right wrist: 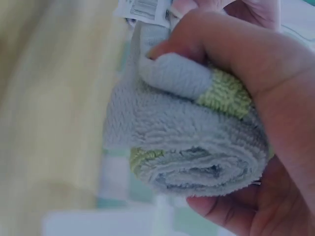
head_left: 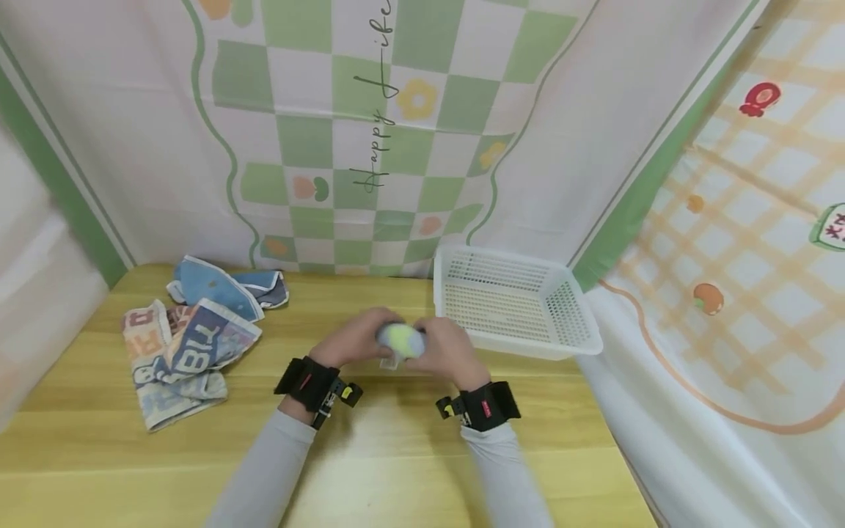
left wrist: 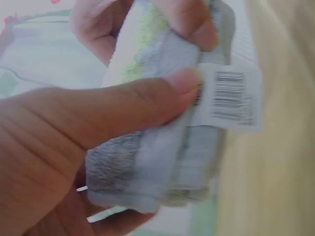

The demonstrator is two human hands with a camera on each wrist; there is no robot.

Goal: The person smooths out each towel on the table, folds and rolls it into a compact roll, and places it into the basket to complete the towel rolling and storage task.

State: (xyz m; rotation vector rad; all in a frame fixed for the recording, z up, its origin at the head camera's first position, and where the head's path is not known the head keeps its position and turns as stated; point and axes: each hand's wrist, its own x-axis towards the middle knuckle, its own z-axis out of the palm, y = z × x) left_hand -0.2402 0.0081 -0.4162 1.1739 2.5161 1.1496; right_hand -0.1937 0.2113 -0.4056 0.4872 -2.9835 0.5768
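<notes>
Between both hands, above the wooden table, is a small grey-and-green towel [head_left: 402, 339] rolled into a tight bundle. In the right wrist view the towel [right wrist: 182, 128] shows its spiral end. My left hand [head_left: 357, 337] grips one side, its thumb lying across the towel [left wrist: 152, 167] beside a white barcode tag [left wrist: 229, 97]. The other side is held by my right hand [head_left: 450, 350], with the thumb pressed on the towel's outer edge near the tag. Fingers behind the roll are partly hidden.
A white plastic basket [head_left: 521, 339] stands at the back right. To the left lie a crumpled printed towel [head_left: 174, 359] with letters and a folded blue cloth [head_left: 214, 287] with white edging. Patterned curtains [head_left: 304, 139] hang behind the wooden table [head_left: 370, 469].
</notes>
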